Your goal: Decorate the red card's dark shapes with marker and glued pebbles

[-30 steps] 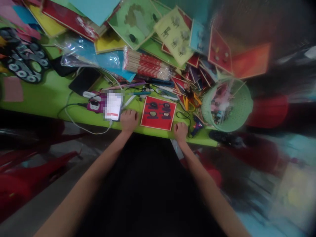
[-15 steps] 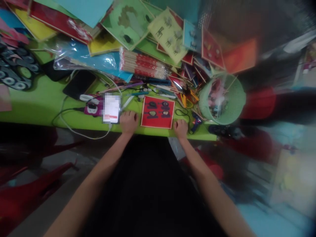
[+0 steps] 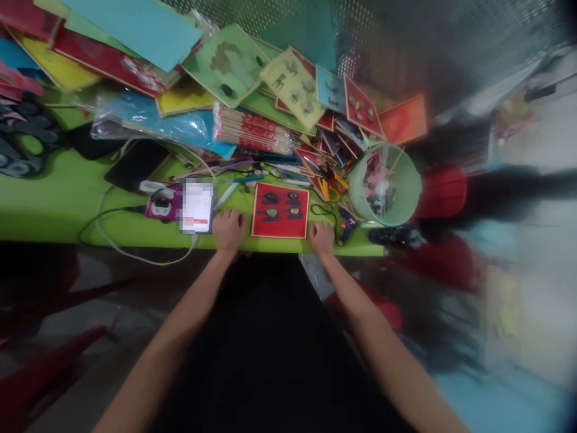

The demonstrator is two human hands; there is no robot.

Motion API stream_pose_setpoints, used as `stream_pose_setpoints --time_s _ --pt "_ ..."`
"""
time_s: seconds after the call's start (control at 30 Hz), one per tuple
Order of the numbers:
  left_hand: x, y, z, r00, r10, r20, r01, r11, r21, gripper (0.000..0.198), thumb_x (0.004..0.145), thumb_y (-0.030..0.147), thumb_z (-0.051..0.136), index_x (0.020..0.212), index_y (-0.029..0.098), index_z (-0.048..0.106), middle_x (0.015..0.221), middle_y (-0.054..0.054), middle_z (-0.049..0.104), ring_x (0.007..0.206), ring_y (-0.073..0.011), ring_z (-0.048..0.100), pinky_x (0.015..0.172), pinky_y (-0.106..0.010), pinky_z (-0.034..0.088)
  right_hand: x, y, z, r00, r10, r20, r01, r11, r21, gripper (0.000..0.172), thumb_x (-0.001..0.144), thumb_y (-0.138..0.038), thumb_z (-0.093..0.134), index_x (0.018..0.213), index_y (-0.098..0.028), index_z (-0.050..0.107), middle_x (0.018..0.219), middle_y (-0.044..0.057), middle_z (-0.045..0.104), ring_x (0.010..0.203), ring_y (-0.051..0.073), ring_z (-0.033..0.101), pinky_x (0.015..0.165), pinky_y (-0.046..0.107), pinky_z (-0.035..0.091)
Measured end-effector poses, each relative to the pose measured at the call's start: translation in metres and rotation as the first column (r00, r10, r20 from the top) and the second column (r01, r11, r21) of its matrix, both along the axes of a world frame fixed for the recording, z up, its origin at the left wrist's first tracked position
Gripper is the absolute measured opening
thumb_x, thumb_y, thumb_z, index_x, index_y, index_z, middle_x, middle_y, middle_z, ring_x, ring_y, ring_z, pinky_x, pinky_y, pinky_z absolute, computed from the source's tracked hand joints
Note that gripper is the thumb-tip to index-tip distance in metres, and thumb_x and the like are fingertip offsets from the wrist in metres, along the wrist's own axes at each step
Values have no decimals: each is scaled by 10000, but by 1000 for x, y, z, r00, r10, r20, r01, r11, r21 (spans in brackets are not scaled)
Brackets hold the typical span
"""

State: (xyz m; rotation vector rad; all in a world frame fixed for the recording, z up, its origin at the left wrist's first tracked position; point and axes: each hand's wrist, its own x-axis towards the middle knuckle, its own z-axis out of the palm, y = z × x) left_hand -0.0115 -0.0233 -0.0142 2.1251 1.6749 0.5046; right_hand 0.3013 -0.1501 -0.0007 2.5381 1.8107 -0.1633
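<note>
My left hand rests closed on the green table near its front edge, just right of a lit phone. My right hand, also closed, lies on the table edge beside a small dark blue glue gun. I see nothing in either fist. Between the two hands lies a red card with several dark shapes and pale pebbles on it; neither hand touches it.
A green basket of small items stands at the right. Behind are orange-handled pliers, wrapped sticks, a dark phone and piled coloured cards. White cables loop at the left. Red stools stand at the right.
The view has turned a little, so the table's things sit further left in the picture. Both hands remain closed beside the red card.
</note>
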Motion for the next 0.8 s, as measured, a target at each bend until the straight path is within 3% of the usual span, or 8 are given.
stream_pose_setpoints --time_s 0.47,0.6,0.8 --pt "-1 -1 2 997 30 75 -29 1000 -11 160 991 293 535 874 233 626 909 -131 684 889 -315 624 773 -420 382 1 1 -2 1000 14 28 -15 1000 20 159 995 -222 531 920 -178 665 967 117 645 910 261 526 778 354 345" --pt "19 -2 21 990 25 140 -27 1000 13 150 999 288 563 1019 222 696 980 -135 735 964 -326 653 834 -441 414 1 0 -5 1000 4 26 -5 999 33 157 996 -227 536 932 -171 668 975 121 656 913 257 525 780 355 341" --pt "80 20 65 957 -244 158 244 970 20 256 1038 269 536 1173 225 750 1228 -131 755 1176 -336 640 992 -473 427 0 -2 -5 1000 1 -6 -1 998 55 167 1002 -238 532 942 -175 674 979 110 660 923 249 522 809 353 340"
